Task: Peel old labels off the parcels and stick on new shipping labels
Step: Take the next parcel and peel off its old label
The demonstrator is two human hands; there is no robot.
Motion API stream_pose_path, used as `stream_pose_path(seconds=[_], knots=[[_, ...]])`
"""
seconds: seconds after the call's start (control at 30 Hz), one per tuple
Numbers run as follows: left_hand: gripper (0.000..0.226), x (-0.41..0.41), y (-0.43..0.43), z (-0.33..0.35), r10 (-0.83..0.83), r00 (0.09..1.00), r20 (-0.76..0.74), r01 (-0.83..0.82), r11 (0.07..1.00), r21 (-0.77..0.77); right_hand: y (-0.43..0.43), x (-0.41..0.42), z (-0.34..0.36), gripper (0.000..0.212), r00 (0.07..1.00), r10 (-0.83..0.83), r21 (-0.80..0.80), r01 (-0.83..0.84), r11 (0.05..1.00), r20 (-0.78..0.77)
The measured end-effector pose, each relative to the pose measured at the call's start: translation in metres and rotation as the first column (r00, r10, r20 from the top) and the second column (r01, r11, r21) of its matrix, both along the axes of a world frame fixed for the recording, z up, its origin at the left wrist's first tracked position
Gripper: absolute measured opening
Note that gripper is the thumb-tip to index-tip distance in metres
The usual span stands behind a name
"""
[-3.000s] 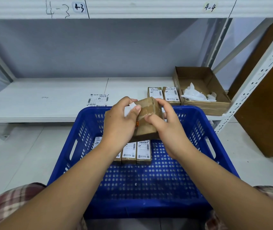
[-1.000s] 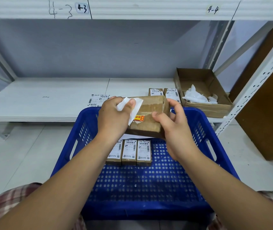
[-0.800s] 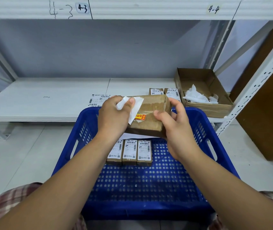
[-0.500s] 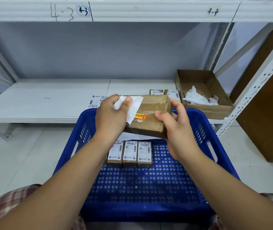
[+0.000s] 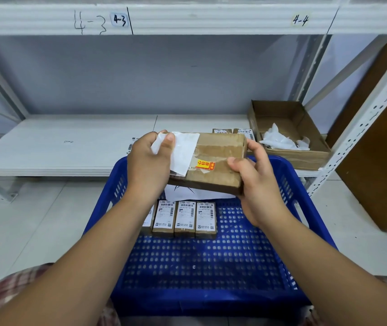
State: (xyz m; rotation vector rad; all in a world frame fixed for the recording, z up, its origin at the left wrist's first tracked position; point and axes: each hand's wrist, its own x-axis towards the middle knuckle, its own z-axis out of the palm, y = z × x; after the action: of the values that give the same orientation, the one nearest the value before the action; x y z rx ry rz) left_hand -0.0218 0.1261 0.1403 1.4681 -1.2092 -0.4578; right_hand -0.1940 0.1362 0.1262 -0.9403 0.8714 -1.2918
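We note white ribbed shelf (image 5: pixel 46 147), grey wall (image 5: pixel 164 74), pale tiled floor (image 5: pixel 23 220). Left hand (image 5: pixel 147 165) pinches white label (image 5: pixel 185 151), half-lifted off taped cardboard parcel (image 5: pixel 220 147). Right hand (image 5: pixel 258 189) grips parcel edge above perforated blue plastic crate (image 5: pixel 199 274).

White metal storage rack on a pale tiled floor, even indoor light.
Lower shelf (image 5: pixel 70 142) is white board; upper beam (image 5: pixel 199 18) has handwritten "4-3" (image 5: pixel 119 20) and "4-4" (image 5: pixel 300 20). Grey back wall (image 5: pixel 164 74) behind. Perforated upright post (image 5: pixel 371 118) at right, brown wooden panel (image 5: pixel 380 149) beside it. Floor (image 5: pixel 23 220) glossy.
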Motion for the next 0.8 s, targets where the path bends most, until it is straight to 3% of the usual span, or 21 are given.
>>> stream_pose_path(seconds=[0.3,0.53,0.67,0.8], knots=[[0.038,0.005,-0.002,-0.003,-0.045,0.983,-0.178,0.045,0.999,-0.003,-0.002,0.000,-0.001,0.044,0.999,0.007,0.059,-0.010,0.998,0.049],[0.048,0.010,-0.001,0.001,-0.043,0.979,-0.200,0.028,0.997,-0.075,-0.007,-0.007,0.005,0.048,0.994,-0.008,0.070,0.000,0.998,0.108],[0.073,0.013,-0.004,-0.001,-0.017,0.940,-0.342,0.014,1.000,-0.010,-0.008,-0.011,0.006,0.046,0.996,0.006,0.084,-0.014,0.996,0.089],[0.031,0.012,-0.006,-0.003,-0.030,0.866,-0.500,0.028,1.000,-0.012,-0.008,-0.014,0.005,0.045,0.995,0.013,0.097,-0.023,0.995,0.102]])
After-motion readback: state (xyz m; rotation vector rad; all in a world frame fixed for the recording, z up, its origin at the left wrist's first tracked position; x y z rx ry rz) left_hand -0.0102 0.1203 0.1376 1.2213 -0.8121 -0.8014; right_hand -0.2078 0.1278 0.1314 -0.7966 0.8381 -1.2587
